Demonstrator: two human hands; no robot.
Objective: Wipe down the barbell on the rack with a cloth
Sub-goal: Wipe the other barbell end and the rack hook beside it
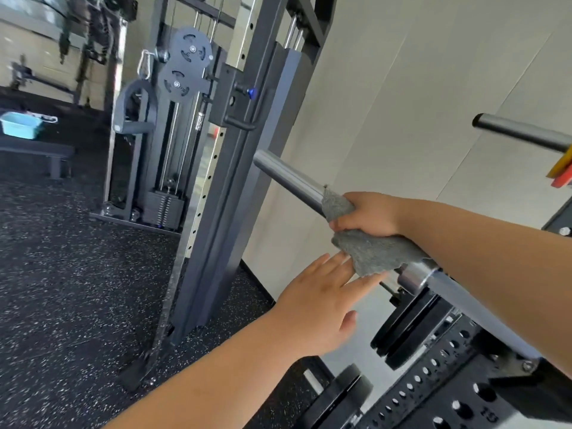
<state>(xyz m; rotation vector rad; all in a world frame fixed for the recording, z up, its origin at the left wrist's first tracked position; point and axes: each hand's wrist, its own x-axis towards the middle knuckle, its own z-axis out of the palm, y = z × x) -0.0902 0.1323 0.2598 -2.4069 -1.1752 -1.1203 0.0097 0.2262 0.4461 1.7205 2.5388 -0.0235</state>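
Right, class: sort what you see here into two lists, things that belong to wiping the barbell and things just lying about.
In the job: barbell; grey cloth wrapped round it; right hand gripping the cloth; left hand, open, beside the cloth.

Lying about: blue tub on the bench; cable machine; black weight plates.

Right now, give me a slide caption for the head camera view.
Right hand grips a grey cloth round the barbell; left hand open just below it.
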